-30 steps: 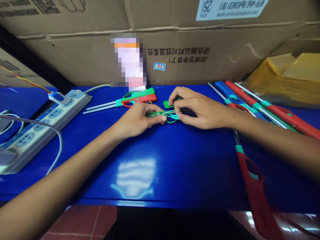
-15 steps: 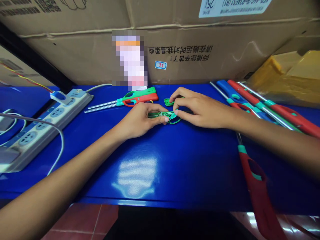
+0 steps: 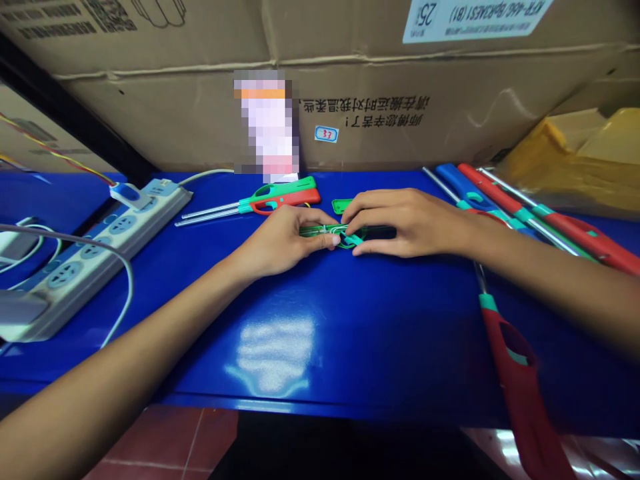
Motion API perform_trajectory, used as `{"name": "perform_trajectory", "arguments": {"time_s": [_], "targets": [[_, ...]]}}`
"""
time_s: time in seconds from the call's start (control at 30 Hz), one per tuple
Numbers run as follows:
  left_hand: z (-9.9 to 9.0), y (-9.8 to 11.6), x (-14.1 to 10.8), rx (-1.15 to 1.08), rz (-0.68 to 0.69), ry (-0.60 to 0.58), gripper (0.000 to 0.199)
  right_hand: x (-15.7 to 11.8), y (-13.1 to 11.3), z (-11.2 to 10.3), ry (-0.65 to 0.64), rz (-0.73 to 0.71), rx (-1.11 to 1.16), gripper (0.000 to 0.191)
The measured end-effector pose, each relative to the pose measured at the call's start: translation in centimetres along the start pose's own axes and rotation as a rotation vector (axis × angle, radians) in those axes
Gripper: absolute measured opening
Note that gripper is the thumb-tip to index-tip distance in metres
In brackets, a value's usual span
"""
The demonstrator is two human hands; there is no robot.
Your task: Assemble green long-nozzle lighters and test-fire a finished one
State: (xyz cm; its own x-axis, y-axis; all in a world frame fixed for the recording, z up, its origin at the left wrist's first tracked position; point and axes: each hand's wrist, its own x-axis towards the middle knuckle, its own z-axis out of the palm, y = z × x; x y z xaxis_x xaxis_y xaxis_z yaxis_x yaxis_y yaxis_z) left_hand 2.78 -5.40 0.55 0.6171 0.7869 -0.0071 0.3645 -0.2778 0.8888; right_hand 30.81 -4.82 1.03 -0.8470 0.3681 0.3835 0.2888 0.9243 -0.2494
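Note:
My left hand (image 3: 290,240) pinches the green body of an opened stick lighter (image 3: 313,231), with white wires or thin parts showing inside it. My right hand (image 3: 395,220) curls over the body's other end. Its thumb and fingertips close on a teal trigger piece (image 3: 355,240). Behind the right fingertips lies a loose green half shell (image 3: 341,206), partly covered by them. To the left, past my left hand, a green and a red stick lighter (image 3: 285,197) lie side by side with their metal rods pointing left.
Several stick lighters (image 3: 525,215) lie on the right, partly under my right forearm. A red lighter (image 3: 520,380) sticks out over the front edge. A white power strip (image 3: 120,247) with cords is on the left. Cardboard boxes (image 3: 200,120) stand behind the blue tabletop (image 3: 390,333).
My right fingers have stretched forward and flattened over the opened lighter, and the teal piece has shifted slightly right and down. My left hand keeps its grip. The view has tilted slightly.

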Motion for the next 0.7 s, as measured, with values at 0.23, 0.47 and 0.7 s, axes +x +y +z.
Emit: {"name": "perform_trajectory", "arguments": {"time_s": [0.23,0.47,0.7], "targets": [[-0.2,-0.1,0.0,0.017,-0.021,-0.01,0.024,-0.2,0.0,-0.9,-0.033,0.019,-0.06,0.022],[-0.5,-0.1,0.0,0.042,0.006,-0.039,0.031,0.0,-0.7,-1.5,-0.068,-0.006,-0.192,0.023],[-0.8,0.2,-0.2,0.061,-0.017,-0.052,0.032,0.3,-0.7,-1.7,-0.009,0.001,-0.208,0.024]]}}
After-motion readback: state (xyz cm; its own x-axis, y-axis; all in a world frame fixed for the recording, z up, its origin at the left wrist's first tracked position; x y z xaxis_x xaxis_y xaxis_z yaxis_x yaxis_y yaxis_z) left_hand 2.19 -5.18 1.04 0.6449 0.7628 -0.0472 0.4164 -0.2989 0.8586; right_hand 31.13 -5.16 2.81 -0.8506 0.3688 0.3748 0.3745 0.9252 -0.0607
